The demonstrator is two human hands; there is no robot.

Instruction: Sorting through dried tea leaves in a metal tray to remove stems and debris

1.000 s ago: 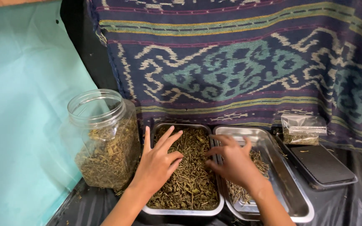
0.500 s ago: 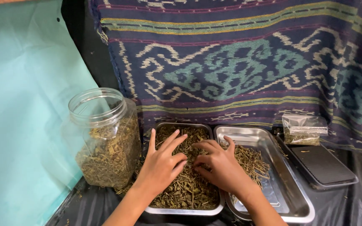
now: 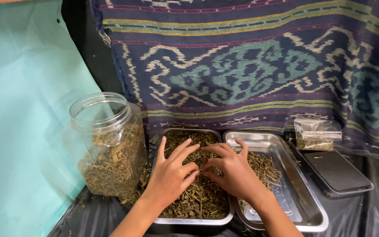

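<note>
Left hand, fingers spread, right hand, fingers curled loosely, sift dried herbs in rectangular steel tray; plastic jar at nine o'clock; careless sweep risks spilling.

Left of frame: clear jar stands close beside left tray.
Behind: hanging cloth blocks.
Lower right: bare steel in right tray.
Far right: black tray.
</note>
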